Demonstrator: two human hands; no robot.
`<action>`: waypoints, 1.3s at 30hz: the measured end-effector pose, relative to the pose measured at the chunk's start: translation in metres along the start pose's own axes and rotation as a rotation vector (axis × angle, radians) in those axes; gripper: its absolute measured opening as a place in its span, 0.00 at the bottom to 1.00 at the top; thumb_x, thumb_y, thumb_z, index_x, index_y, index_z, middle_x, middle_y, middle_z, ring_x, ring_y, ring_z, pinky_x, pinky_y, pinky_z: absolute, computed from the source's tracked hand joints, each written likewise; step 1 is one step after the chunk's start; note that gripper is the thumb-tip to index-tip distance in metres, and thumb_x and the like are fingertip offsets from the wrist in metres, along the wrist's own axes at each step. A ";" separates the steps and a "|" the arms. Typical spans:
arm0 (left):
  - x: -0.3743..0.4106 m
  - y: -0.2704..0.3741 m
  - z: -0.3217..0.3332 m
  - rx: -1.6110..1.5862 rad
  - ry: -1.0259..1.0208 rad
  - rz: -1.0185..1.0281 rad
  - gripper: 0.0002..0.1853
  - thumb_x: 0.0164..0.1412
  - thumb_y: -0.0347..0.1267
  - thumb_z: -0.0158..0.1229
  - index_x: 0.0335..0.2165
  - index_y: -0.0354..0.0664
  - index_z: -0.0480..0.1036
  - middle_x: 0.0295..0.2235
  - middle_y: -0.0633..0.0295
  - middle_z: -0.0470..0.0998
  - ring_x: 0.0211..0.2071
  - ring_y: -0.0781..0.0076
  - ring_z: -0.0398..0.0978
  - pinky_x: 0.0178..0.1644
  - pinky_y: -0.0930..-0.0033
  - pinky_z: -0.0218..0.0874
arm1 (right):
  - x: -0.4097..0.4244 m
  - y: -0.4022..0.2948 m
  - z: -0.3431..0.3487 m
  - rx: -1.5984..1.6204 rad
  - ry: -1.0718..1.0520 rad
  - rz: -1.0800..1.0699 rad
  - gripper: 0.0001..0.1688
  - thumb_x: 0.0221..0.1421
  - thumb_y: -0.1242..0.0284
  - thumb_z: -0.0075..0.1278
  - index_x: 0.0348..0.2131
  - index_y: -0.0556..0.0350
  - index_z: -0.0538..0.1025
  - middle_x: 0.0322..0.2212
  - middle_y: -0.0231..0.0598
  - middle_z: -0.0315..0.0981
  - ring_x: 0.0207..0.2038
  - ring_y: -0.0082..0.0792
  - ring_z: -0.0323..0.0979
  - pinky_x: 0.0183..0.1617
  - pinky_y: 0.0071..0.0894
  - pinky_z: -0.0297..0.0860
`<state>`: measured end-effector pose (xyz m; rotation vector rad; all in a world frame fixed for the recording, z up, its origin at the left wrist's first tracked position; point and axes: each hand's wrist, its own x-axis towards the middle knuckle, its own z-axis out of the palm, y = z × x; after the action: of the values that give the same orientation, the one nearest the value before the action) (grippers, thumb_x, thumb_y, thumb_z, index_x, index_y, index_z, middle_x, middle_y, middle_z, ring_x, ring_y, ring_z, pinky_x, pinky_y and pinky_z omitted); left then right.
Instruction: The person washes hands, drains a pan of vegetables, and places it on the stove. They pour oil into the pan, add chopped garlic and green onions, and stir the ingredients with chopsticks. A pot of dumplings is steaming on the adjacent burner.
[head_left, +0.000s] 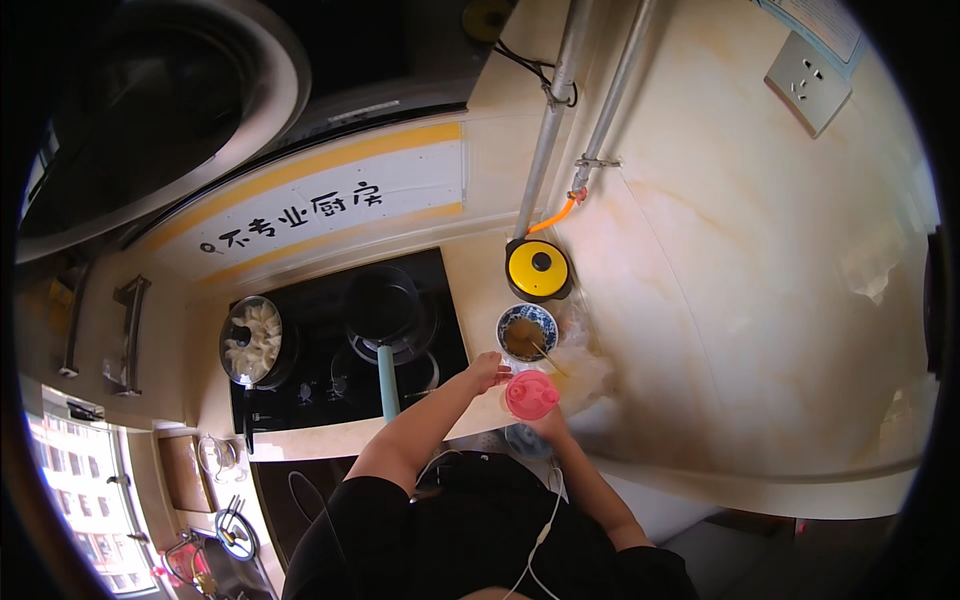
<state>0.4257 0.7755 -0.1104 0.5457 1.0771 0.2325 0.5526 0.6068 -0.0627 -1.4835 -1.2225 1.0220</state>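
My right hand (550, 424) is closed round a container with a pink plastic lid (532, 394), just in front of my body. Close to the lid's upper left is my left hand (489, 370), its fingers extended; whether they touch the container cannot be told. Beyond both hands stands a blue-and-white patterned bowl (526, 332) with brownish liquid in it. A thin utensil (550, 358) leans out over the bowl's rim. Clear plastic bags (589, 373) lie to the right of the bowl.
Behind the bowl is a black pot with a yellow lid (538, 268). The black cooktop (307, 409) at left bears a dark pan with a light-green handle (388, 382) and a glass-lidded pan of dumplings (262, 341). Metal pipes (553, 135) run along the wall corner.
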 end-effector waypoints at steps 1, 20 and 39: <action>0.011 -0.004 0.003 -0.005 -0.012 0.031 0.20 0.68 0.38 0.36 0.52 0.38 0.57 0.47 0.43 0.69 0.41 0.54 0.73 0.42 0.60 0.67 | -0.003 0.006 -0.001 -0.003 0.002 -0.001 0.39 0.34 0.73 0.68 0.48 0.59 0.69 0.44 0.42 0.71 0.47 0.37 0.70 0.52 0.33 0.66; -0.007 -0.002 0.007 0.059 0.049 0.118 0.24 0.64 0.32 0.45 0.56 0.35 0.55 0.42 0.48 0.74 0.38 0.61 0.75 0.40 0.67 0.67 | -0.001 0.043 -0.006 -0.212 -0.039 -0.021 0.33 0.40 0.70 0.63 0.47 0.57 0.70 0.47 0.48 0.67 0.51 0.45 0.66 0.55 0.37 0.63; -0.216 -0.016 -0.189 -0.203 0.473 0.592 0.15 0.66 0.32 0.46 0.49 0.41 0.68 0.39 0.60 0.78 0.34 0.77 0.75 0.40 0.75 0.65 | 0.013 0.008 0.032 0.025 0.196 -0.084 0.34 0.38 0.71 0.67 0.46 0.60 0.71 0.43 0.38 0.72 0.46 0.38 0.70 0.50 0.36 0.67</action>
<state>0.1571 0.7254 -0.0201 0.6327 1.3056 1.0196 0.5260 0.6241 -0.0779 -1.4635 -1.1179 0.8127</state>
